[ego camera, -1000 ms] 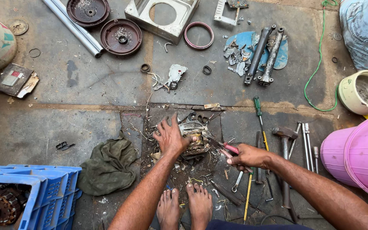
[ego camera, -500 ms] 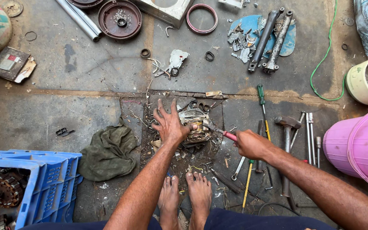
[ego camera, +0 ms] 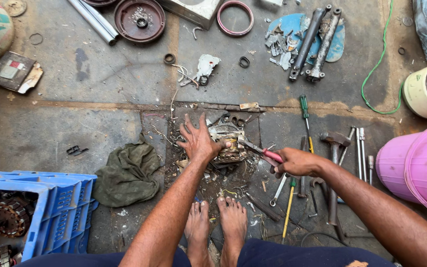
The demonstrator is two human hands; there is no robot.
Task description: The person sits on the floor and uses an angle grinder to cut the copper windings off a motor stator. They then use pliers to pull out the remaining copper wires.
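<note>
My left hand (ego camera: 198, 142) presses down on a dirty metal motor part (ego camera: 228, 141) that lies on the concrete floor in front of my bare feet (ego camera: 217, 225). My right hand (ego camera: 296, 162) grips red-handled pliers (ego camera: 261, 151), and the jaws point left at the part's right side. Loose wires and scraps lie around the part.
Right of my hand lie a hammer (ego camera: 333, 163), a green screwdriver (ego camera: 305, 116), a yellow-handled one (ego camera: 289, 205) and several wrenches. A pink bucket (ego camera: 416, 165) stands at far right, a blue crate (ego camera: 40, 207) at lower left, a green rag (ego camera: 128, 173) beside it. Discs, rings and rods lie at the top.
The view has shifted slightly downward across the floor. Both hands stay on the motor part and the pliers, with the pliers' jaws still at the part.
</note>
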